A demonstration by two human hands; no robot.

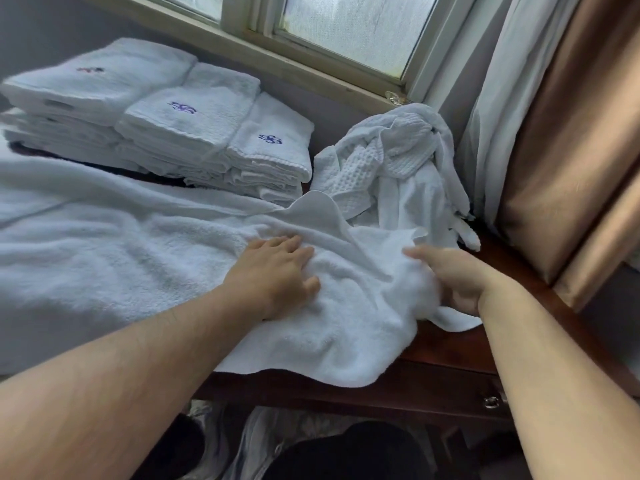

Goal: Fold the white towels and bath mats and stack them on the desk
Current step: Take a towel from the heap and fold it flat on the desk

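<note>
A: So, where was the cloth being folded?

B: Large white terry towel [138,265] lay spread across the dark wooden desk [450,348], front edge hanging a bit over the desk's near side.

A: Hands?

B: Well apart, both on that towel. Left hand [277,271] rested palm down on it, fingers mostly straight, pressing the pile flat. Right hand [450,275] gripped the towel's bunched right end, thumb on top, the other fingers hidden under the fabric.

A: Any fold visible?

B: 1 corner was flipped up just beyond the hands, smooth underside showing.

A: Finished items?

B: Folded white towels [194,133] sat in 3 stacks side by side at the desk's back left, purple-blue embroidery on the top pieces of 2 stacks, a mark I couldn't read on the 3rd.

A: Unfolded ones?

B: Crumpled heap of white waffle-weave cloths [391,168] at the back right, touching the towel's far edge, below the frosted window [346,26] and beside the brown-and-white curtain [571,133].

A: Anything else?

B: Small metal drawer knob [490,401] on the desk front.
</note>
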